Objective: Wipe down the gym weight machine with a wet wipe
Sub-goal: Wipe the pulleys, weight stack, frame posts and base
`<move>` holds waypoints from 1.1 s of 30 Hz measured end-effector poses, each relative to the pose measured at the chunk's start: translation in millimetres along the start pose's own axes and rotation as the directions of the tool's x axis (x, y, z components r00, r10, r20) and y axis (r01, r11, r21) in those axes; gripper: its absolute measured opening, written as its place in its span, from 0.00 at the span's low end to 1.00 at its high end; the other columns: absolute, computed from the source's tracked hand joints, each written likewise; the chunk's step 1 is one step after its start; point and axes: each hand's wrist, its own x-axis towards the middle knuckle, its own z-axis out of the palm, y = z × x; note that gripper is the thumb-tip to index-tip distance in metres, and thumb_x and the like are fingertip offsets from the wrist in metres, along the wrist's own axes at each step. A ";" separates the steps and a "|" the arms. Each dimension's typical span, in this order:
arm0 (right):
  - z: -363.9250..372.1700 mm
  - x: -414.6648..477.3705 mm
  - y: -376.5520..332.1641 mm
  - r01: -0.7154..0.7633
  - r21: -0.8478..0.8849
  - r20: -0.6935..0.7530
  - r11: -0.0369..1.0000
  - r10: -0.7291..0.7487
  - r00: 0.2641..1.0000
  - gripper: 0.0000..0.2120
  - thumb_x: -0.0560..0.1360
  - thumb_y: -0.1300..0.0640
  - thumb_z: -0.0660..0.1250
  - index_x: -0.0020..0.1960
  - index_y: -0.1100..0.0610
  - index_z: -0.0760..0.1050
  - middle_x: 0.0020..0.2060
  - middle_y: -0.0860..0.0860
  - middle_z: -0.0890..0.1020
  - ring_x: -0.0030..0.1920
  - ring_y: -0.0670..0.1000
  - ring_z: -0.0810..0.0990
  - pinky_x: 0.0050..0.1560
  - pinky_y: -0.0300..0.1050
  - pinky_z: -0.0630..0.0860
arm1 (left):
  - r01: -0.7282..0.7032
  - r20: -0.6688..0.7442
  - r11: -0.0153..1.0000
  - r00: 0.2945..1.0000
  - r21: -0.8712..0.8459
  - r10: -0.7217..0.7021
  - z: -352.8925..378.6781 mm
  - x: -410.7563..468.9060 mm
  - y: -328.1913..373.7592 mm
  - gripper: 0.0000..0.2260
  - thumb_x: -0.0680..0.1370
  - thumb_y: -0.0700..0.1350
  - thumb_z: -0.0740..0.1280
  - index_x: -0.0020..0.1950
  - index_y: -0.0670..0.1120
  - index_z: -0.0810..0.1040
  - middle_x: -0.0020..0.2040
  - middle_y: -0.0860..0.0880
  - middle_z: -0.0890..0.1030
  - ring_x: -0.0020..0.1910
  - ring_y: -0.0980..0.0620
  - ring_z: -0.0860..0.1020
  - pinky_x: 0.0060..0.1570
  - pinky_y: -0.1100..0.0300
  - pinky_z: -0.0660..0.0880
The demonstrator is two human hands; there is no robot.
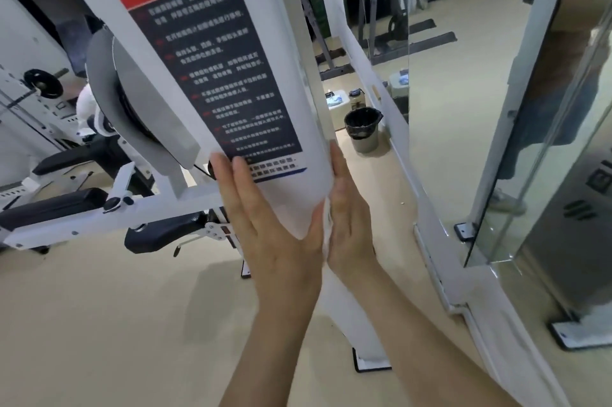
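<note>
The white upright column of the weight machine (pixel 298 155) fills the middle of the head view and carries a red and dark warning label (pixel 212 68). My left hand (pixel 268 224) lies flat on the column's front face, fingers straight, tips at the label's lower edge. My right hand (pixel 349 218) presses flat against the column's right side. A thin strip of white wet wipe (pixel 327 227) shows between that palm and the column; most of it is hidden by the hand.
The machine's grey pulley cover (pixel 139 102), white frame and black pads (pixel 165 234) stand to the left. A lined bin (pixel 362 131) and a white box sit on the beige floor behind. A mirror wall and glass door (pixel 546 141) run along the right.
</note>
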 end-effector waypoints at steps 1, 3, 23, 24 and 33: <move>-1.6 -3.5 6.2 0.023 -0.053 -0.001 0.998 -0.023 1.000 0.31 0.80 0.34 0.45 0.79 0.47 0.53 0.74 0.50 0.66 0.72 0.52 0.69 0.65 0.57 0.74 | 0.065 0.032 0.997 0.997 -0.046 -0.063 2.3 -7.0 2.0 0.44 0.72 0.45 0.78 0.77 0.38 0.52 0.78 0.44 0.49 0.79 0.49 0.50 0.76 0.49 0.57; -9.4 -17.5 34.1 -0.012 -0.139 -0.026 0.990 0.009 1.000 0.30 0.81 0.35 0.49 0.77 0.50 0.58 0.71 0.53 0.72 0.67 0.52 0.75 0.63 0.56 0.76 | 0.123 0.054 0.988 0.992 -0.097 -0.118 5.1 -10.8 4.1 0.47 0.70 0.46 0.78 0.77 0.40 0.50 0.79 0.46 0.48 0.79 0.52 0.49 0.76 0.51 0.56; -41.8 -64.2 162.0 0.070 0.068 0.117 0.995 -0.078 0.990 0.23 0.82 0.44 0.47 0.76 0.46 0.55 0.76 0.45 0.64 0.75 0.41 0.62 0.76 0.48 0.60 | -0.321 0.013 0.911 0.944 0.261 0.329 85.2 -167.7 -86.8 0.27 0.79 0.46 0.65 0.74 0.39 0.62 0.76 0.40 0.62 0.77 0.41 0.59 0.71 0.39 0.63; -41.7 -63.8 165.7 0.112 0.117 0.118 0.987 -0.125 0.985 0.23 0.82 0.44 0.47 0.76 0.46 0.55 0.76 0.47 0.65 0.75 0.44 0.62 0.76 0.48 0.60 | -0.268 -0.034 0.934 0.958 0.235 0.284 87.6 -172.5 -87.8 0.28 0.78 0.46 0.66 0.74 0.38 0.62 0.76 0.39 0.61 0.77 0.40 0.58 0.72 0.40 0.62; -54.0 -103.8 278.4 0.125 0.078 0.138 0.989 -0.135 0.981 0.20 0.81 0.37 0.51 0.71 0.37 0.62 0.60 0.39 0.77 0.63 0.38 0.73 0.69 0.40 0.68 | -0.305 -0.119 0.925 0.934 0.224 0.337 141.7 -243.5 -132.2 0.29 0.80 0.49 0.64 0.75 0.37 0.60 0.77 0.37 0.60 0.78 0.41 0.56 0.74 0.41 0.58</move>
